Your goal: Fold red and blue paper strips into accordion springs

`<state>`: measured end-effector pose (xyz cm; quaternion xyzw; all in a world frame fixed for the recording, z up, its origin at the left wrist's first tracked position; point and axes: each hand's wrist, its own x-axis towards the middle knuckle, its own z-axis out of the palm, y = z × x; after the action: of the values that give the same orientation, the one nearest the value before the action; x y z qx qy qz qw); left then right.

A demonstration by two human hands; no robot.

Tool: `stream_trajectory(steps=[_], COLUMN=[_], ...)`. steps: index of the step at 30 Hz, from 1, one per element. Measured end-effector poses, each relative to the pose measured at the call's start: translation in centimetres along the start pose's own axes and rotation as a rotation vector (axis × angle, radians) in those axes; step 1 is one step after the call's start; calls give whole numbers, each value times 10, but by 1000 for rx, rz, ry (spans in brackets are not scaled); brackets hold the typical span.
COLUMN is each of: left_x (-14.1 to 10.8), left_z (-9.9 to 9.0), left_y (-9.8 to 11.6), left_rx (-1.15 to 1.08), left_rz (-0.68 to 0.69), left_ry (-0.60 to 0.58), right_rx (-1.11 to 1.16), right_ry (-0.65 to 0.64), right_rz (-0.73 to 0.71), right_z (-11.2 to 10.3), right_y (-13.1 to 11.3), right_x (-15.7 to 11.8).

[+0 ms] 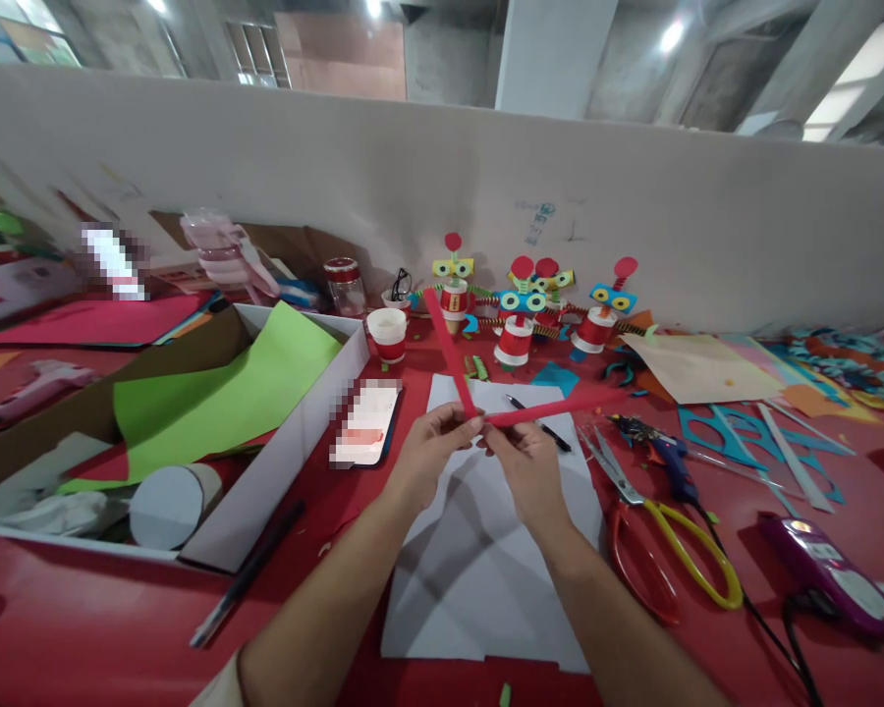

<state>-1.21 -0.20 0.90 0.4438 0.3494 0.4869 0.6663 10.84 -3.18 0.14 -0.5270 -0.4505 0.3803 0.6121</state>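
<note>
Two red paper strips meet at one end in a V between my hands. The first red strip (449, 349) points up and away, and the second red strip (552, 408) reaches out to the right. My left hand (442, 442) pinches the joined end from the left. From the other side my right hand (523, 457) grips the same corner, fingers curled round it. Whether the strips are one folded piece or two is hidden by my fingertips. Below lies a white sheet (486, 579), with a black pen (552, 432) across its upper part.
On the right are scissors (634, 501), a glue gun (670, 462) and a purple device (832, 570). A box (280, 471) with green paper (221, 393) stands left, near a phone (368, 422). Several paper-cup robots (516, 339) and a paper cup (387, 336) stand behind.
</note>
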Motion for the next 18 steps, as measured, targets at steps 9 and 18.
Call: stream_trajectory(steps=[9, 18], left_x=[3, -4], left_z=[-8, 9], left_y=[4, -5], left_rx=[113, 94], left_rz=[-14, 54], left_ry=[-5, 81], right_rx=[-206, 0], right_ry=[-6, 18], right_rz=[-91, -89], right_z=[-3, -5], right_y=[-7, -5], right_x=[-1, 0])
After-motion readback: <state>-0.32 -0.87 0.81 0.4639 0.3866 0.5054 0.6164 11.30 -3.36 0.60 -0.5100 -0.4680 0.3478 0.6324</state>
